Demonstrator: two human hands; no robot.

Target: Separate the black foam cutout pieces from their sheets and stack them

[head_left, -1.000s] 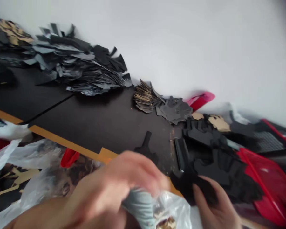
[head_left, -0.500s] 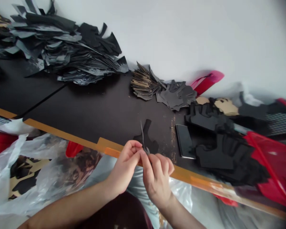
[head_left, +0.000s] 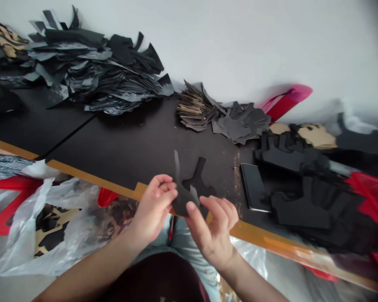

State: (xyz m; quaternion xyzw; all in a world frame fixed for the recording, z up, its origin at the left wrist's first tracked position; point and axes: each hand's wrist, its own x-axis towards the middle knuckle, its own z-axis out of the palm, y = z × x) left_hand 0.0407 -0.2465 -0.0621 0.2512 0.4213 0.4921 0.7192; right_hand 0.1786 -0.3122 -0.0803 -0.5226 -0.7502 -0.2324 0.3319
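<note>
The left hand and right hand pinch one black cutout
It sits between them, equally near both, narrow end pointing up

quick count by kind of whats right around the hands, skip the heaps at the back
hands: 2 (left hand, right hand)
black piece pinched by both hands: 1
black cut-out lying flat on the table: 1
phone: 1
total: 5
</note>
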